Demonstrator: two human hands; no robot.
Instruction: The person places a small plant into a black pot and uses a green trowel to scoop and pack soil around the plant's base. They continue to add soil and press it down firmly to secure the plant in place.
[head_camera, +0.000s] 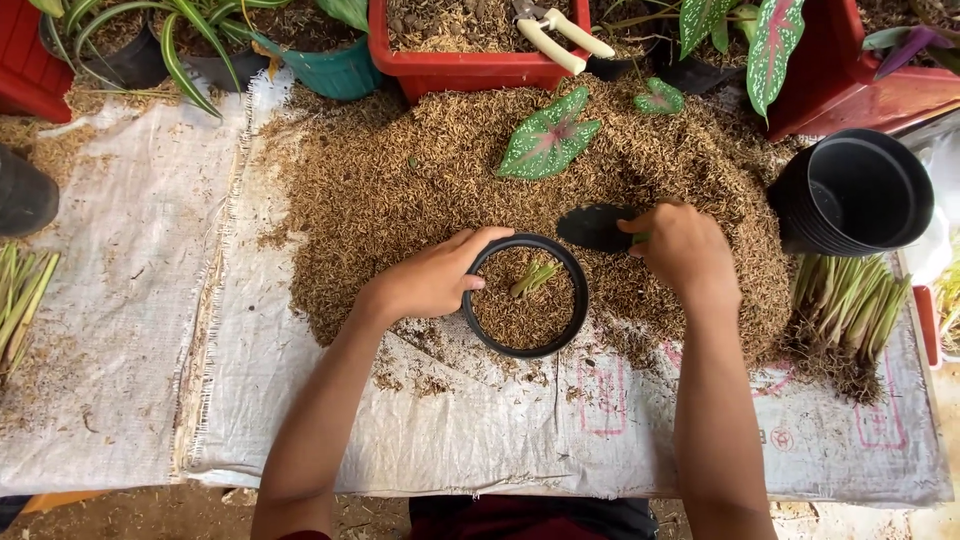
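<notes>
A small round black pot (525, 296) stands upright on a white woven sack, at the near edge of a large heap of brown husk (420, 180). The pot is filled almost to its rim with the same husk, and a short green cutting (535, 277) pokes up near its middle, leaning slightly. Just beyond the pot's far right rim, a dark scoop (596, 227) with a broad, flat blade lies low over the heap, its blade pointing left.

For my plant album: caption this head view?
Left hand steadies black pot; right hand holds dark scoop.
</notes>
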